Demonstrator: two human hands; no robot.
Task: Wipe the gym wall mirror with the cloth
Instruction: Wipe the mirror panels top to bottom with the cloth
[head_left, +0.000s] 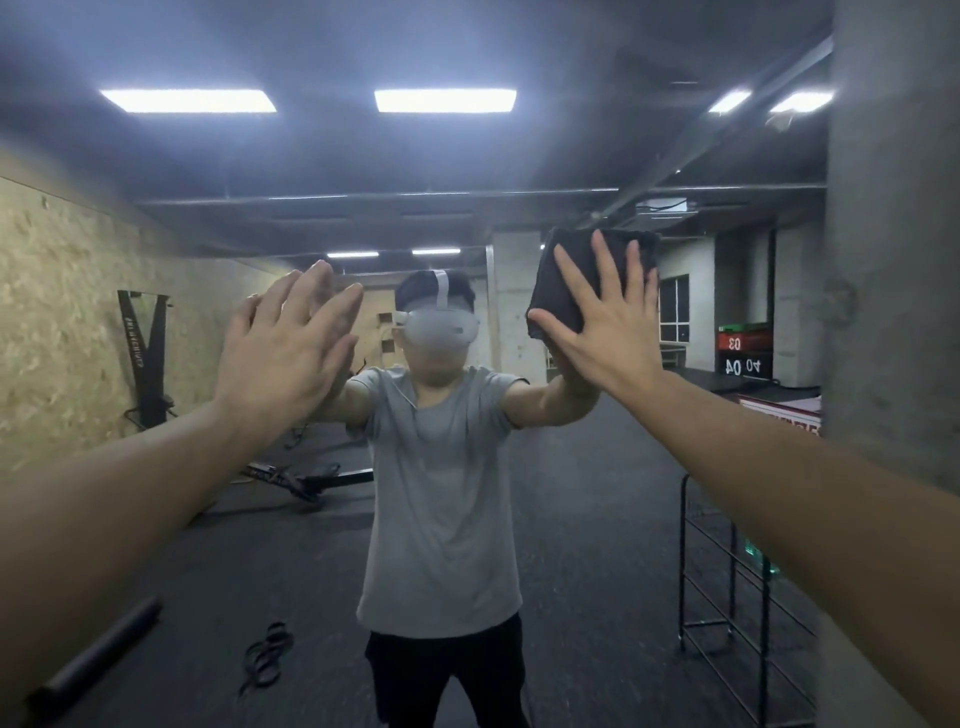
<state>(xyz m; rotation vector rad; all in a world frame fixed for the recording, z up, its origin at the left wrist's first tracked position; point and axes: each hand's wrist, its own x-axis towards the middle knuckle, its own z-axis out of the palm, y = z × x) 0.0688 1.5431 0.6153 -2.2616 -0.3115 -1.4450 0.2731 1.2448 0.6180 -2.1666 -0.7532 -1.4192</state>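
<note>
1. Right hand (613, 332) flat, fingers spread, pressing dark folded cloth (582, 280) against mirror (545, 519); no closed grip, cloth pinned under palm, upper right of centre.
2. Left hand (283, 358) open, fingers together, palm to glass, grasping nothing.
3. Both arms outstretched, well apart.
4. In reflection: person in grey shirt (441, 493) with headset (440, 328), arms raised alike.
5. Behind, in reflection: dark floor (597, 545), black wire rack (727, 587) at right, chipboard wall (67, 322) at left, lit ceiling panels (445, 100).
</note>
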